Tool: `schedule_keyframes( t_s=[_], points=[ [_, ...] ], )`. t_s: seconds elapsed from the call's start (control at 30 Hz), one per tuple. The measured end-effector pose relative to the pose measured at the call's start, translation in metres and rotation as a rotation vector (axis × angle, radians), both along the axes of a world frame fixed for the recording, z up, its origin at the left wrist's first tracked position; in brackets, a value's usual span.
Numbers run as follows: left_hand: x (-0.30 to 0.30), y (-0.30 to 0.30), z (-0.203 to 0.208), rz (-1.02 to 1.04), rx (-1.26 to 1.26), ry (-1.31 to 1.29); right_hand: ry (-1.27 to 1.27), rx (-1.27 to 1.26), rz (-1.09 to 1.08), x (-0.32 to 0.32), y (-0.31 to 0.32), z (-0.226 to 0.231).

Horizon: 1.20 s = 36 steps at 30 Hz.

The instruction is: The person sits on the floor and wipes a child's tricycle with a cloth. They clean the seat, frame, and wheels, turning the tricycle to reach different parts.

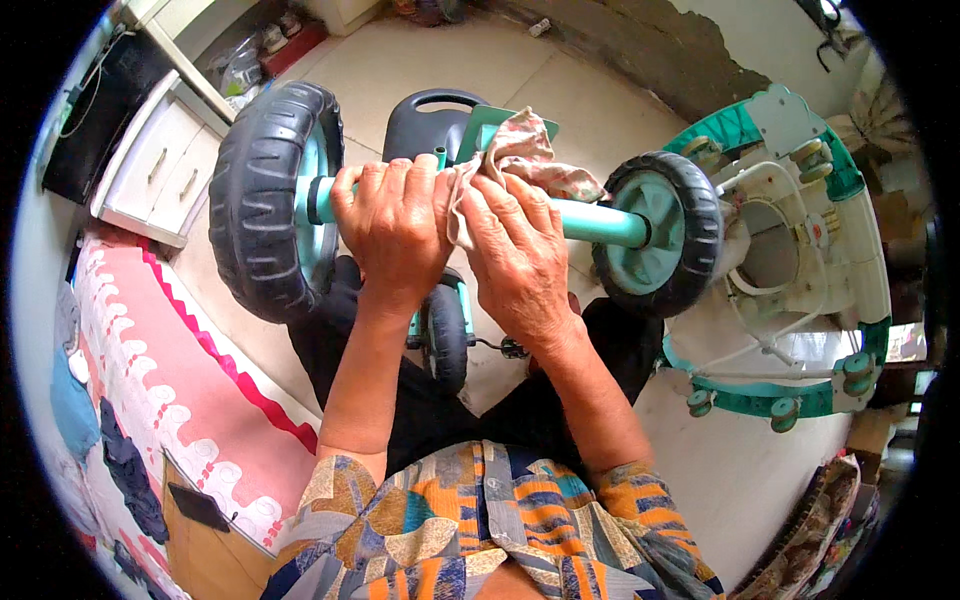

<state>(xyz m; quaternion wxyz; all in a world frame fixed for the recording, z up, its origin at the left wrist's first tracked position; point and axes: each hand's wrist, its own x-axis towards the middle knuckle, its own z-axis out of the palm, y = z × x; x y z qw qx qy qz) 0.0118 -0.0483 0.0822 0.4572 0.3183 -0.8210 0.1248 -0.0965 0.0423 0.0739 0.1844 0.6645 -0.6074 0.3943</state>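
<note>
A child's tricycle with a teal frame is tipped up in front of me, its rear axle tube [600,222] raised crosswise between two black ridged wheels, a left wheel [262,205] and a right wheel [705,235]. My left hand [398,235] is closed round the tube near the left wheel. Beside it, my right hand [520,265] presses a patterned cloth [530,160] against the tube, fingers bent over it. Part of the cloth is hidden under that hand. Below my hands shows the small front wheel [443,345] with a pedal [513,348]. Beyond the tube is the black seat [425,130].
On the right, a teal and white baby walker [850,240] lies on its side, casters outward. A bed with a pink and white cover [190,370] runs along the left. Behind it stands a white drawer cabinet [165,165]. A tiled floor [350,65] extends ahead.
</note>
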Motion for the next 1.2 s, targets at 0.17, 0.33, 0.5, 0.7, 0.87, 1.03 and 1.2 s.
schedule_keyframes(
  t_s=[0.17,0.33,0.5,0.7,0.87,1.03,1.2],
  points=[
    [-0.015,-0.009,0.002,-0.078,-0.012,-0.072,-0.044,-0.032,-0.018,-0.019,-0.013,-0.010],
    [-0.022,-0.004,-0.003,-0.098,-0.055,-0.074,-0.044,0.004,-0.052,-0.027,-0.009,-0.013],
    [-0.012,-0.003,0.004,-0.134,-0.023,-0.112,-0.082,-0.027,-0.056,-0.020,-0.012,-0.012],
    [0.011,0.025,0.023,-0.307,0.000,0.071,-0.062,-0.058,-0.065,-0.023,-0.017,-0.010],
    [0.052,0.049,0.063,-0.060,-0.168,0.094,-0.034,-0.067,-0.055,-0.026,-0.016,-0.011],
    [0.059,0.030,0.053,-0.026,0.294,0.399,-0.077,-0.043,-0.050,-0.023,-0.009,-0.006],
    [0.059,0.033,0.037,-0.046,0.334,0.405,-0.112,-0.046,-0.049,-0.029,0.001,-0.008]
  ],
)
